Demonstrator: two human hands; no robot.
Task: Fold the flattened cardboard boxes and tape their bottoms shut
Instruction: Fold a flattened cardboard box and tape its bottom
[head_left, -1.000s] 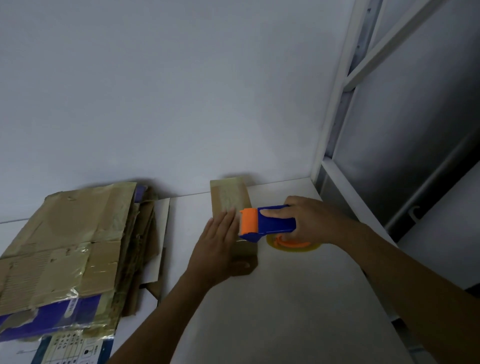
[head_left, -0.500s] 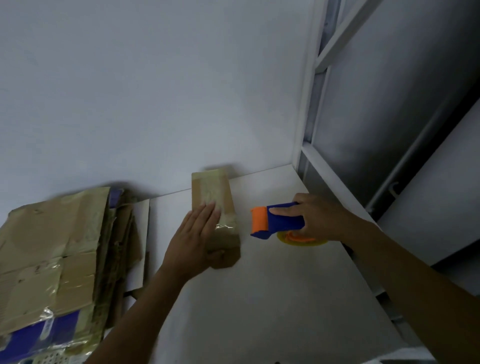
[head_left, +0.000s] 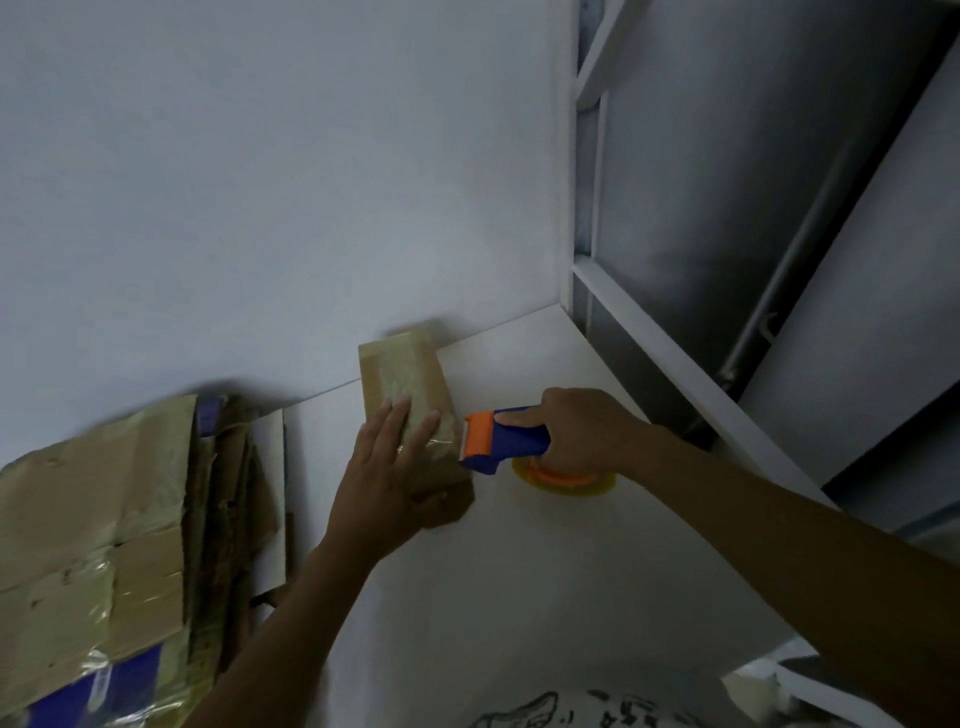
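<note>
Right now the box (head_left: 410, 384) lies on the white table (head_left: 519, 597), a narrow brown carton with its far end against the wall (head_left: 260, 182), at about 12 o'clock from the person. A strip of glossy tape runs along its top face.

The left hand (head_left: 387, 467) lies flat on the near half of the box, fingers straight and together and pointing to 12 o'clock, palm pressing down. The thumb lies by the near end flap. It grasps nothing.

The right hand (head_left: 582, 436) is wrapped round the blue handle of the dispenser (head_left: 504, 441), with its forefinger laid straight along the top. The dispenser sits at 3 o'clock from the box, its orange head against the box's right edge. Whether the two touch cannot be told. Its tape roll (head_left: 563, 478), on an orange hub, hangs beneath the hand, right at the table.

A stack (head_left: 93, 545) of flattened boxes, brown with old tape and some blue print, lies at 8 o'clock from the box, well apart from it. A white metal frame (head_left: 665, 332) stands along the table's edge at 2 o'clock. Printed cloth (head_left: 571, 712) shows at 6 o'clock.
</note>
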